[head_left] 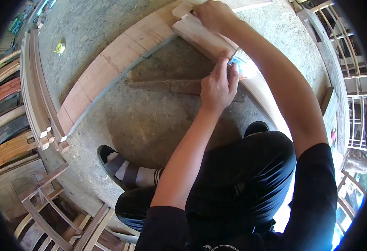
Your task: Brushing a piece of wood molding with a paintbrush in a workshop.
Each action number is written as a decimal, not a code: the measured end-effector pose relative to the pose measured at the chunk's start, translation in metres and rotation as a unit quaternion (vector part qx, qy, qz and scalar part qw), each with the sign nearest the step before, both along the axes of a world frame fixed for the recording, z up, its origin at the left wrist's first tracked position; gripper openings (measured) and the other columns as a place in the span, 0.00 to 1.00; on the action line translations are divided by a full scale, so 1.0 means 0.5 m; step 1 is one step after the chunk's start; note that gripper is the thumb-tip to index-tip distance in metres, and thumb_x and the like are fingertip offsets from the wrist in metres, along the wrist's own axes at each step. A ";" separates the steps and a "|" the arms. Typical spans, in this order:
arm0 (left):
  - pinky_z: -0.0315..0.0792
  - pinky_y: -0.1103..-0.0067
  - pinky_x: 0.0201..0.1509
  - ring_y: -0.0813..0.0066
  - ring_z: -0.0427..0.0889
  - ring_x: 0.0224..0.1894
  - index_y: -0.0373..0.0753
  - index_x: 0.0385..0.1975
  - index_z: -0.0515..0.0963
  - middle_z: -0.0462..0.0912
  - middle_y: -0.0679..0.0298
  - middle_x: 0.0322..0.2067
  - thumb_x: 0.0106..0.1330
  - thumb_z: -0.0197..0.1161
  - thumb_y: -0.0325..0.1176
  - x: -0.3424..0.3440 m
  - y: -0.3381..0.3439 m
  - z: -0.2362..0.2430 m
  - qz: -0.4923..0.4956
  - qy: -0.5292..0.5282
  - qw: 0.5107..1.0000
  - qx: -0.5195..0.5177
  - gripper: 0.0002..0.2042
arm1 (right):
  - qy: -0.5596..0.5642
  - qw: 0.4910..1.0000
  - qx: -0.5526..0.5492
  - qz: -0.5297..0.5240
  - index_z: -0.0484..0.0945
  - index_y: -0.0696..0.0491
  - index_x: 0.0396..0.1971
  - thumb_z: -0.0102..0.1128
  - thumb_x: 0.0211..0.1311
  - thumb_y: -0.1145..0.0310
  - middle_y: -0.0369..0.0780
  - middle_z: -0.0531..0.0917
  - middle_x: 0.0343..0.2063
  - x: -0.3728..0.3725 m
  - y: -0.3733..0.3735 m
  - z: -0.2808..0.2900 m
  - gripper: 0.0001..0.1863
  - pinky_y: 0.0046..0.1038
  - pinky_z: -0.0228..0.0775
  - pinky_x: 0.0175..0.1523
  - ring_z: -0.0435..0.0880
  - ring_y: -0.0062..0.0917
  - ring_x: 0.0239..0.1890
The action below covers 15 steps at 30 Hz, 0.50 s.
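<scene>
A light timber [202, 39] runs from the top middle down toward my right knee, its far end meeting a broad curved wooden board [121, 52]. My right hand [215, 16] is closed at that far end. A small dark thing shows by its fingertips, too small to name. Nearer to me, my left hand [219, 85] has thumb and fingers pinched at the timber's edge. A thin dark line and something blue [237, 63] show by its fingertips, partly lost in bright glare. Beneath lies a brown wooden piece [166, 85] on the floor.
Long wooden strips [35, 83] stand stacked at the left, beside several curved pieces [3, 113]. A wooden frame [45, 209] fills the lower left. A yellow object [59, 47] lies on the concrete floor. Slatted frames [359, 121] line the right side.
</scene>
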State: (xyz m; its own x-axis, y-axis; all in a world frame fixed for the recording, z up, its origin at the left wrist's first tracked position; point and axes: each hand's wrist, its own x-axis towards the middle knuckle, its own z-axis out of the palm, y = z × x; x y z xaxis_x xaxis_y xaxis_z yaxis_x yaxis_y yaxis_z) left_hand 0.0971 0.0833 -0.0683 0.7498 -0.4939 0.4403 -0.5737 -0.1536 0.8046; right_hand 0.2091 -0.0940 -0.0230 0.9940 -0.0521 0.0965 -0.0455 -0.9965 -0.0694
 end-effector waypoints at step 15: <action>0.85 0.64 0.41 0.49 0.89 0.44 0.32 0.54 0.73 0.84 0.45 0.53 0.76 0.56 0.38 0.006 0.002 -0.010 0.000 -0.034 0.999 -0.005 0.16 | 0.002 0.999 -0.034 -0.005 0.85 0.54 0.38 0.54 0.66 0.66 0.53 0.88 0.33 0.018 -0.004 -0.003 0.12 0.47 0.80 0.44 0.88 0.49 0.38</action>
State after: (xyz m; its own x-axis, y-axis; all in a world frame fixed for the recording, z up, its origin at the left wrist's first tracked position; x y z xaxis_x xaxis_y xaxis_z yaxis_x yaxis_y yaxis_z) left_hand 0.1002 0.0844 -0.0735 0.7186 -0.4887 0.4947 -0.6264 -0.1459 0.7657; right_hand 0.2179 -0.0959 -0.0246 0.9938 -0.0563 0.0963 -0.0565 -0.9984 -0.0015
